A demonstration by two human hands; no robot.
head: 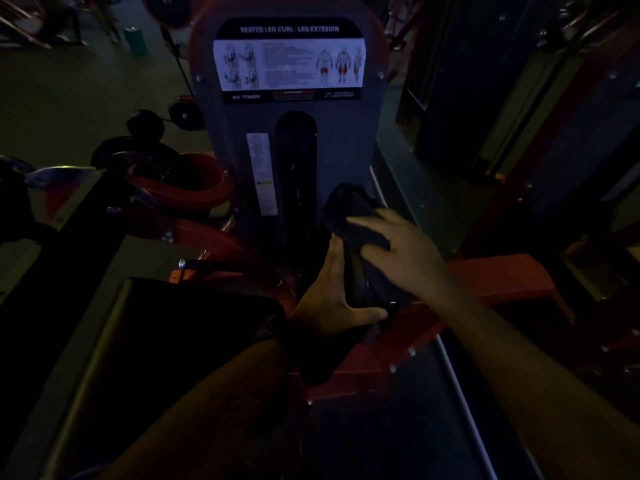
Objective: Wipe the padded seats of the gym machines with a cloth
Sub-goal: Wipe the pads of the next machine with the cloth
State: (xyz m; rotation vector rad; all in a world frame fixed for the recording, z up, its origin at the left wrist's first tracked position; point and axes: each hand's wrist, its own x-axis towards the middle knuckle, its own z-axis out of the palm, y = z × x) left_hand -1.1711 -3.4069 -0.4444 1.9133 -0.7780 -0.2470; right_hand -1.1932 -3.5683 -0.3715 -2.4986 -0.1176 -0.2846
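Black cloth (349,216), red frame (502,275), grey shroud (346,143)

— What's that grey tower (332,140) straight ahead?

— The machine's weight housing. Its placard (289,64) reads "SEATED LEG CURL / LEG EXTESION", with muscle diagrams and small print too blurred to read.

— And below the placard?

— A dark rounded slot (295,174), with a narrow pale label strip (262,173) just left of it.

— Anything off to the left?

— Red frame parts (204,183) low down, a black weight plate (187,114) on the floor beyond, and a green container (133,38) far back. It's very dim.
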